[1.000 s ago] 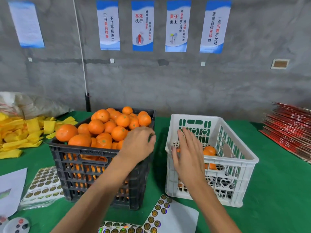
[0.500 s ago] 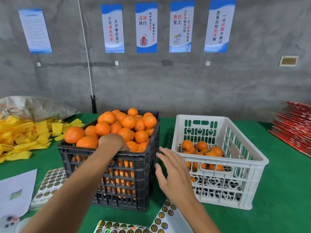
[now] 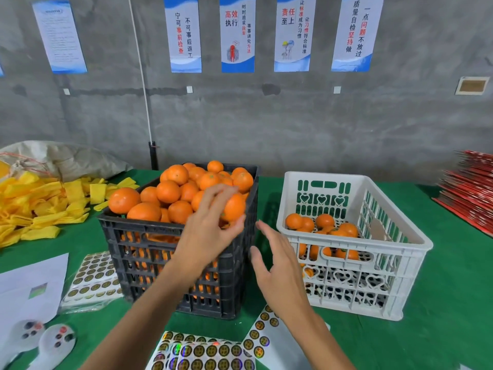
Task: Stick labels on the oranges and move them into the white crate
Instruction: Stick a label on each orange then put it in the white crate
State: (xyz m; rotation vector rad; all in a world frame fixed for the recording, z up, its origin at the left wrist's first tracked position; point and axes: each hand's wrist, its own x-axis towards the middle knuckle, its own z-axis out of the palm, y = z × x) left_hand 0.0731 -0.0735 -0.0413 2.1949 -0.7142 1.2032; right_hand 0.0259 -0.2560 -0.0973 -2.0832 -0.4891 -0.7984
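**Two crates, one orange in hand**

Two crates flank our hands on the green cloth (image 3: 453, 303). Our left hand (image 3: 210, 231) curls round one orange (image 3: 234, 206) at the near right corner of the black crate (image 3: 170, 265), fingers over its top and thumb beneath, the fruit just above the rim. Our right hand (image 3: 280, 271) hangs spread and holding nothing in the narrow gap between the crates, palm turned toward the left hand, close to the black crate's corner edge without clearly touching it. Right of that hand stands the white crate (image 3: 373, 276), glossy plastic with heart-shaped cut-outs and slotted walls; its labelled oranges (image 3: 322, 225) lie low inside, leaving open room above them. The black crate is ribbed lattice, heaped above its rim with smooth, round fruit. Below our wrists lie sticker sheets (image 3: 202, 352), round gold-and-dark labels on shiny backing. Far left of the left hand sits a pile of yellow foam sleeves (image 3: 40, 206).
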